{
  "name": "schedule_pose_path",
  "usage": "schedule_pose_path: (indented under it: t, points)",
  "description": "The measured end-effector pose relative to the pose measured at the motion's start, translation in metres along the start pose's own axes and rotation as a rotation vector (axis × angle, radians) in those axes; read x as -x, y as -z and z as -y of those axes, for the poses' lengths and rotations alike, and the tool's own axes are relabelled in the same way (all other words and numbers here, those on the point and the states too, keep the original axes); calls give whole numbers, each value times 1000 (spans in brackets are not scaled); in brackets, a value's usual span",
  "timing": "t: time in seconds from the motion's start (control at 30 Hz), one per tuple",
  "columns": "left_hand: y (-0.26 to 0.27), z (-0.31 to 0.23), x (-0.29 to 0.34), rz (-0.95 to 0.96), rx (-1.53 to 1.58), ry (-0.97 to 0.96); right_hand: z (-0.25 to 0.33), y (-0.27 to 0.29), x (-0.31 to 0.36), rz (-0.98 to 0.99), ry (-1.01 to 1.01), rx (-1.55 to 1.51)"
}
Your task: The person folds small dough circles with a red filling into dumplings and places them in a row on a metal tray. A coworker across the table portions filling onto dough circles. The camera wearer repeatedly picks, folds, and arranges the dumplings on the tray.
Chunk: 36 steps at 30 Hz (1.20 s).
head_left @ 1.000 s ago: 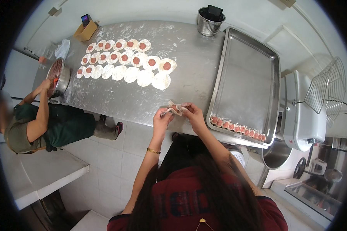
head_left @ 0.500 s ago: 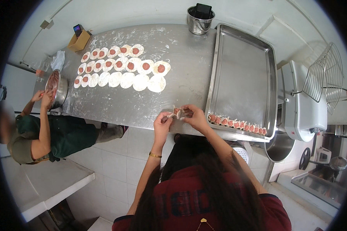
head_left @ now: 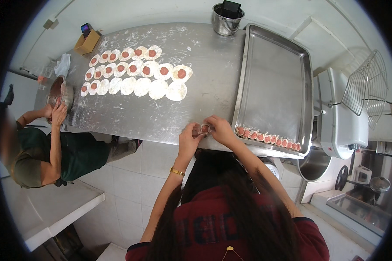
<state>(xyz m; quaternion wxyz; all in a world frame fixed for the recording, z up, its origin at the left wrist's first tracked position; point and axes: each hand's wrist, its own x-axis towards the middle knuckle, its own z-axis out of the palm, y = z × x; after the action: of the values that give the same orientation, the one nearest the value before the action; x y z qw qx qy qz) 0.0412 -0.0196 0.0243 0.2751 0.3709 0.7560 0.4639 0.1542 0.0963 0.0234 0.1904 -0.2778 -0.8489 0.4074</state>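
Observation:
At the table's near edge my left hand (head_left: 189, 136) and my right hand (head_left: 220, 129) pinch an open-topped dumpling (head_left: 205, 128) between them. Reddish filling shows in its middle, with the pale wrapper gathered round it. Fingers hide most of its sides. To the right, a row of similar dumplings (head_left: 272, 138) lines the near end of a large metal tray (head_left: 243, 82). Left of my hands, three rows of round dough wrappers (head_left: 177, 91) lie on the floured metal table (head_left: 130, 117). Many carry a ball of red filling (head_left: 181, 73); several in the nearest row are bare.
At the far left a co-worker (head_left: 52, 152) has both hands at a metal bowl (head_left: 69, 98). A cardboard box (head_left: 87, 42) with a phone and a metal bucket (head_left: 226, 24) stand along the table's back. A white machine (head_left: 339, 113) with a wire guard is right of the tray.
My fingers have drawn closer together round the dumpling, and its wrapper is gathered more tightly. The co-worker's hands have shifted at the bowl. The view has moved slightly.

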Motion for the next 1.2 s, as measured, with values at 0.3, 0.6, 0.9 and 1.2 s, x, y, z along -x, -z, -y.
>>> schedule_pose_path:
  t: [0.3,0.6,0.9,1.2]
  points:
    - [3,-9,-6,113,-195,-18,0,-1,0,127,2,-34]
    - [6,-5,-6,131,-129,-27,6,4,6,78,27,62]
    - [9,-3,-5,108,-192,-154,1,7,5,107,51,153]
    - [4,-6,-10,161,-97,-103,0,0,9,16,8,98]
